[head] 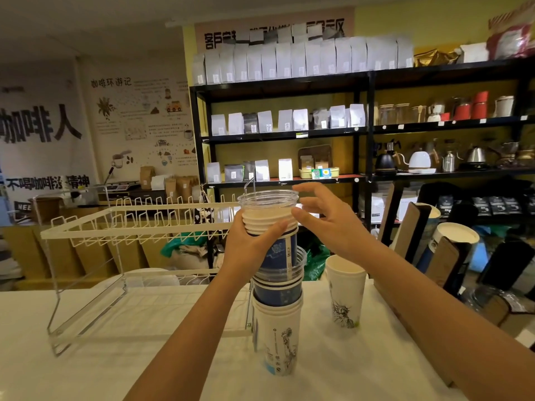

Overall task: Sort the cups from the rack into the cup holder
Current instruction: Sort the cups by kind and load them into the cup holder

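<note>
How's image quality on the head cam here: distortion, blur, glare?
Head view: strong wide-angle bowing, the white rack and black shelving lean and curve; the left hand, right hand and cup stack are fairly sharp; wall posters and shelf goods are soft; the white counter is near blown out; shadows are faint.

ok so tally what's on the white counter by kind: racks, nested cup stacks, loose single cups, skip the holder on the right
wire rack: 1
nested cup stack: 1
loose single cup: 1
total: 3
</note>
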